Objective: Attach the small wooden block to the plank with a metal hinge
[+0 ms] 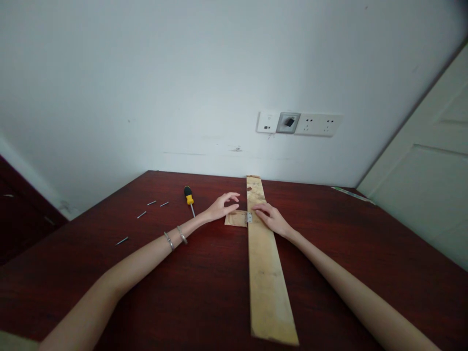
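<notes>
On the bench [183, 292] we have a metal fitting [249, 218] at the left edge of the board [266, 282] running away from us, our loosely curled right grip [272, 218] nearer it than our empty, spread left grip [220, 206].

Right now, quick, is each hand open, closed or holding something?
Left hand: open, nothing visible in it.
Right hand: over the long board; open or closed, cannot be told.

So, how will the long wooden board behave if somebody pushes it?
The long wooden board is probably stiff, as its edges run straight. Being wide and flat, it should slide rather than roll. The right hand resting on it may add resistance.
</notes>
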Tool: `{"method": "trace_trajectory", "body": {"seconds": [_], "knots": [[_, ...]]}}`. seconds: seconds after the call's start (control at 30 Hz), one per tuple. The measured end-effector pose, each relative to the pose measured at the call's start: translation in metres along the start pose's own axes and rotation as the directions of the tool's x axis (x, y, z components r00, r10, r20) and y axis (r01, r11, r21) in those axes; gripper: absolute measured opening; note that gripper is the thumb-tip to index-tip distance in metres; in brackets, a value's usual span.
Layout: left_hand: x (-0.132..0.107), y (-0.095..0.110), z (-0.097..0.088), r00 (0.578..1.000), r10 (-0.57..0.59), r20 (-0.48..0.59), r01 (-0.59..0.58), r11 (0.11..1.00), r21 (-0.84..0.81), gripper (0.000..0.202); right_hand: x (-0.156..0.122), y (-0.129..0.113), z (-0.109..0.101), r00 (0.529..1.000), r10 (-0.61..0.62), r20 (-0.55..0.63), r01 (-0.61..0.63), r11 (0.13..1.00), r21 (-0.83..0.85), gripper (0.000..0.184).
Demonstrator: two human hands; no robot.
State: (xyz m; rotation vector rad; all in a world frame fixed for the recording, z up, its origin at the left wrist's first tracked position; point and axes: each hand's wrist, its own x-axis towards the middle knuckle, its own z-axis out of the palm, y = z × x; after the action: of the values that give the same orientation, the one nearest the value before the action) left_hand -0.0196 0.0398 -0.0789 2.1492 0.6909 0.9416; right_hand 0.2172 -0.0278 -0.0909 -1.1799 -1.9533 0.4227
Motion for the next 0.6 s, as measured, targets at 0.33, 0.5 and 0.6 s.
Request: {"method": "trace_trajectory", "body": {"seconds": [0.33, 0.5, 0.6], "knots": [[-0.037, 0.039, -0.109, 0.991, -0.003, -0.132, 0.056, 0.916, 0.397, 0.019, 0.018, -0.028, -0.033, 0.987, -0.088, -0.134, 0.077, 0.993, -0.089, 0.025], [-0.086, 0.039, -0.166, 0.963, -0.212, -0.168, 0.27, 0.793, 0.546, 0.019, 0.025, -0.053, -0.042, 0.985, -0.112, -0.132, 0.1, 0.991, -0.093, 0.023], [-0.119, 0.041, -0.191, 0.925, -0.318, -0.206, 0.377, 0.708, 0.597, 0.022, 0.029, -0.063, -0.038, 0.986, -0.125, -0.113, 0.117, 0.99, -0.078, 0.022]]}}
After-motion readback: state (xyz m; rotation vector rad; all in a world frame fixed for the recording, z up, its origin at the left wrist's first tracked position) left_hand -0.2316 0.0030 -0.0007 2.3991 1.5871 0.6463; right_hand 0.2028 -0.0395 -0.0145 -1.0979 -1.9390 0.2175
